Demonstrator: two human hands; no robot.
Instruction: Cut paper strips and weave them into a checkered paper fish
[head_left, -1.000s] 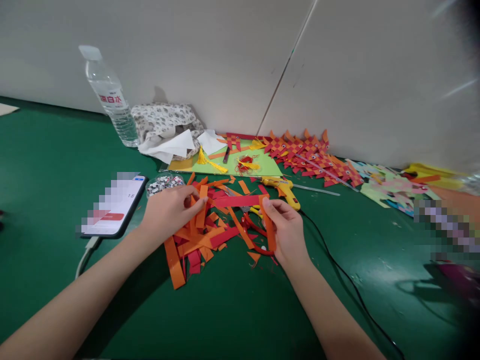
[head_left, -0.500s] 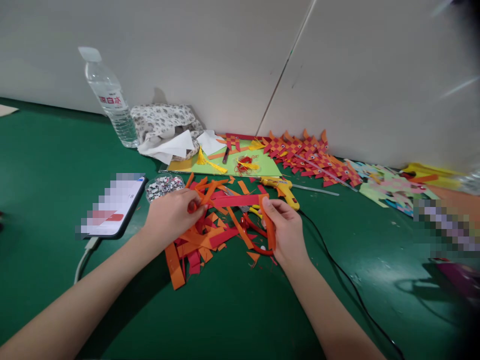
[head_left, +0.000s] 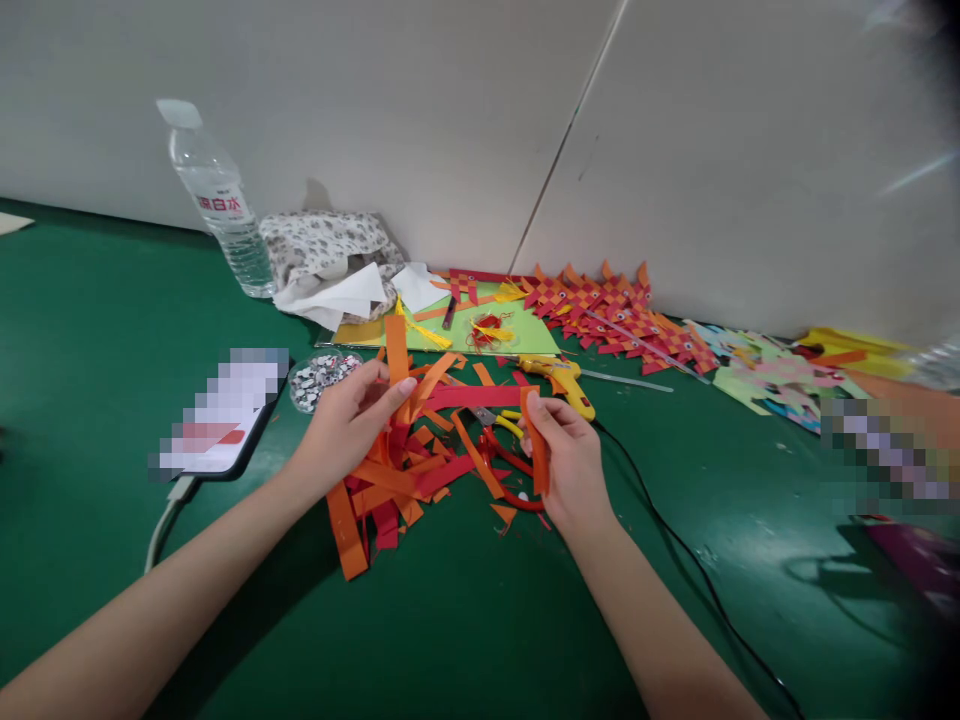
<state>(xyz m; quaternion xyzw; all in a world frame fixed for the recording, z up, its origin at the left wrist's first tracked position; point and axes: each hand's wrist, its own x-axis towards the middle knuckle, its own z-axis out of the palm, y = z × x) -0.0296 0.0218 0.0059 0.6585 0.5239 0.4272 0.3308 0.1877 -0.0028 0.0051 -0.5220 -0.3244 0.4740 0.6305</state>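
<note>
Green table (head_left: 90, 300) w/ grey wall behind: water bottle (head_left: 217, 200) upright at back left, patterned cloth pouch (head_left: 322, 240) just beside it, w/ white tissue (head_left: 337, 295) against its front. Phone (head_left: 221, 410) lies flat at left, w/ a small clear dish of googly eyes (head_left: 322, 375) just beside its top right corner. Light-green sheet (head_left: 517, 335) w/ tassels & thread sits centre back, a pile of red/orange woven paper fish (head_left: 615, 310) to its right along the wall, yellow glue gun (head_left: 559, 378) in front of the sheet, black cord (head_left: 675, 540) running toward the near right edge.
</note>
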